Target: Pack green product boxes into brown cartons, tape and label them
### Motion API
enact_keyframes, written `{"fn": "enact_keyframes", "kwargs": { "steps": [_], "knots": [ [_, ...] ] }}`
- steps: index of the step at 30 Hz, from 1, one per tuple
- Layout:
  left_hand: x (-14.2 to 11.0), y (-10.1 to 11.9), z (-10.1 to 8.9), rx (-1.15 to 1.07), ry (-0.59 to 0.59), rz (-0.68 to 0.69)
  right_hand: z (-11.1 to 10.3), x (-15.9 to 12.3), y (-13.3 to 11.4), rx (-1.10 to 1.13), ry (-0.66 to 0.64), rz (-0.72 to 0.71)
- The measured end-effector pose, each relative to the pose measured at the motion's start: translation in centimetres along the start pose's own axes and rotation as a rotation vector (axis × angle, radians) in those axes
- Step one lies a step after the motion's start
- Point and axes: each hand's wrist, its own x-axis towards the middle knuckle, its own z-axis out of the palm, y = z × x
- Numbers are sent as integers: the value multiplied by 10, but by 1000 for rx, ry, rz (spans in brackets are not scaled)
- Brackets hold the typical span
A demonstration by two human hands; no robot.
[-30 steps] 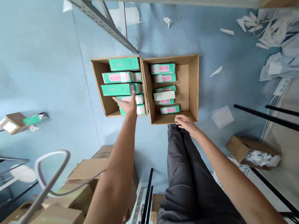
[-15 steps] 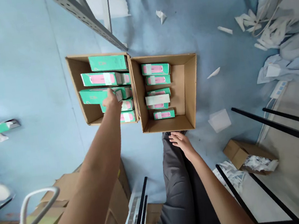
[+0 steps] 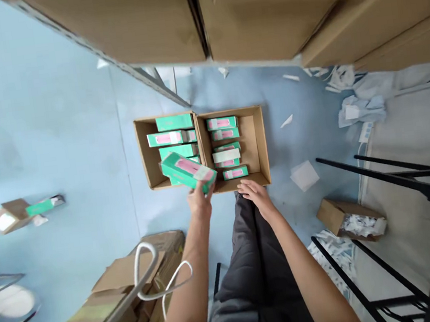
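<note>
Two open cardboard cartons stand side by side on the blue floor. The left carton (image 3: pixel 144 157) holds several green boxes with pink windows, and so does the right carton (image 3: pixel 259 142). My left hand (image 3: pixel 199 201) is closed on one green box (image 3: pixel 186 170), lifted above the left carton's near edge and tilted. My right hand (image 3: pixel 255 195) rests on my knee in grey trousers, fingers lying flat, just in front of the right carton and holding nothing.
Large brown cartons (image 3: pixel 164 19) sit on a metal shelf overhead. Flattened cardboard and a white cable (image 3: pixel 151 275) lie at lower left. A small carton of white scraps (image 3: pixel 351 219) and black metal bars (image 3: pixel 391 175) are at right. Paper scraps litter the floor.
My left hand took a green box out of the left carton and pulled it back toward me. The camera view tilted up, bringing the shelf cartons into sight.
</note>
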Motion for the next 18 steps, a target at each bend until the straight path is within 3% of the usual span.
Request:
{"fn": "enact_keyframes", "kwargs": {
  "steps": [3,5,10,14,18],
  "knots": [
    [-85,8,1,-256,-148,-69,-5,-32,-52,-58,26,-201],
    [-130,16,-1,-270,-254,-36,-14,-63,-83,-127,86,-345],
    [-208,47,-15,-39,-552,302,-50,-176,-135,-295,304,-648],
    [-260,70,-15,141,-809,509,-89,-276,-130,-365,586,-729],
    [-331,72,0,331,-1056,619,-125,-369,-80,-288,877,-660]
  ]
}}
